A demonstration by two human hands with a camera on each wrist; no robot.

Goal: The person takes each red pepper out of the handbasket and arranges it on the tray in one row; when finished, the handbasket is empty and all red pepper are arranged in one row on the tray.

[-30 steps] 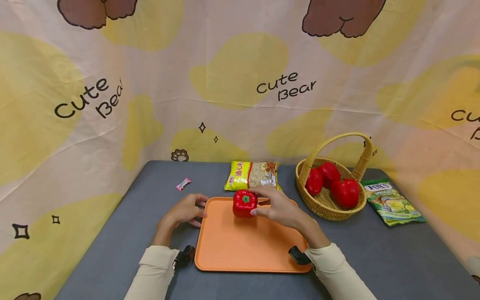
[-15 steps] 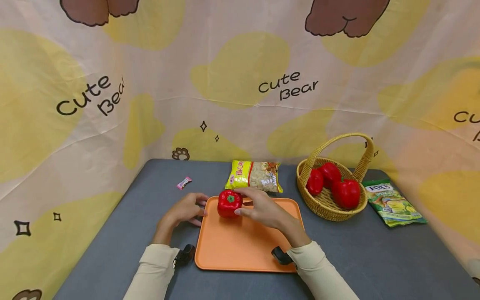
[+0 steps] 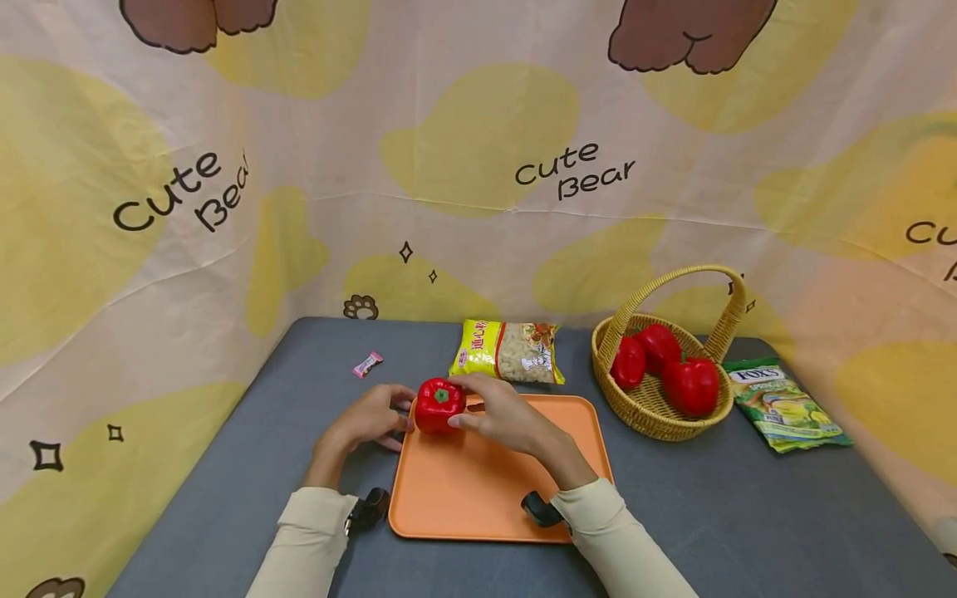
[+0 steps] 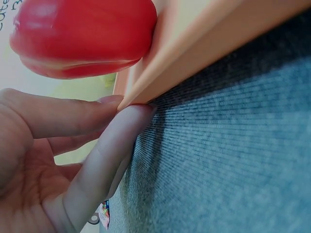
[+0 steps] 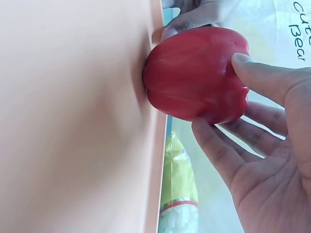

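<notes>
**Red pepper hugs the corner!**

Right hand has it, grip part-closed, thumb and fingertips around the side, stem up, at the orange tray's far left corner; left hand, just leftward, pinches the edge. Touching down? Can't tell.

"What colour was the held pepper?"
"Red, with a green stem; the tray was orange."
"And the backdrop?"
"Pale, with yellow blotches; the desk was grey."
</notes>
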